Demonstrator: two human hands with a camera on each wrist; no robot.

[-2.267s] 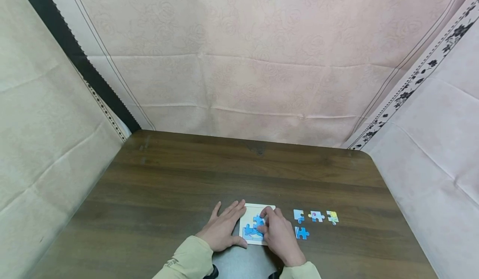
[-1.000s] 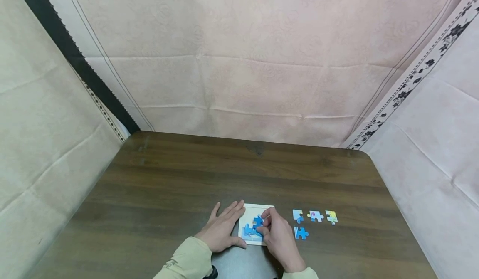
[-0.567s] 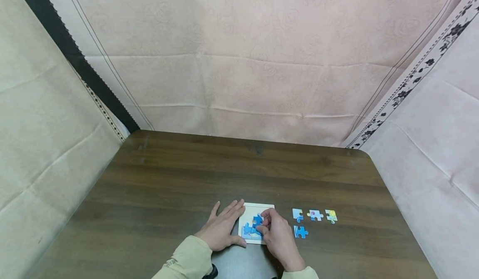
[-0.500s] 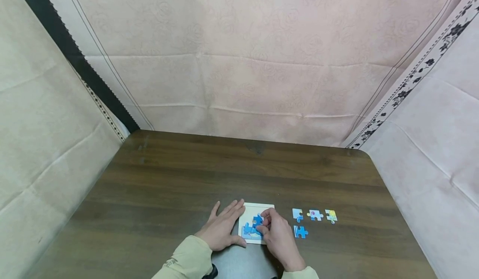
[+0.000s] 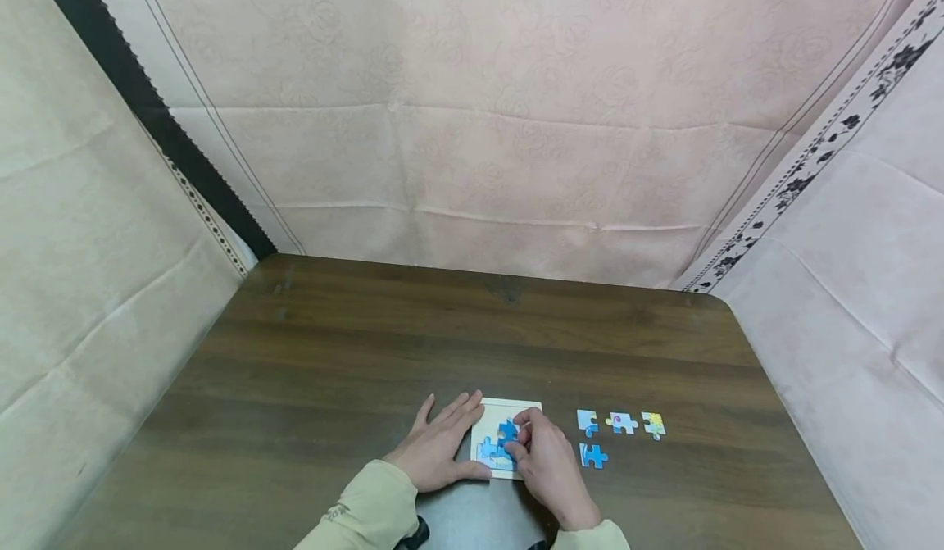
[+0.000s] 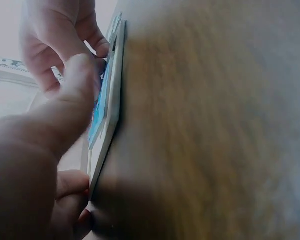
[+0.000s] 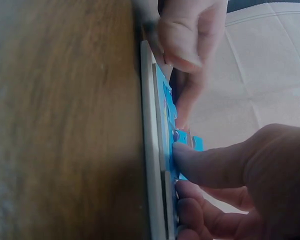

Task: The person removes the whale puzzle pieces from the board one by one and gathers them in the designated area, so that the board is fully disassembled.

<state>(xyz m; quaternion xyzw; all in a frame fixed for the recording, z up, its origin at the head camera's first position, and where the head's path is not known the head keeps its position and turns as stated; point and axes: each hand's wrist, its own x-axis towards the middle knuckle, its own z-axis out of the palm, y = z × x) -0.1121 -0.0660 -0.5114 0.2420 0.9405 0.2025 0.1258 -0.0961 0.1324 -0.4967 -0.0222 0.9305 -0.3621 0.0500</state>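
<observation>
There's a pale yellow-green left sleeve (image 5: 365, 505), small dark marking (image 5: 337, 512) on it, black band (image 5: 419, 534) beside its cuff, matching right sleeve (image 5: 592, 536) across from it!

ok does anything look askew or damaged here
One thing: a blue puzzle piece at the right hand seems to tip up from the tray rather than lie flat. No damage shows.
</observation>
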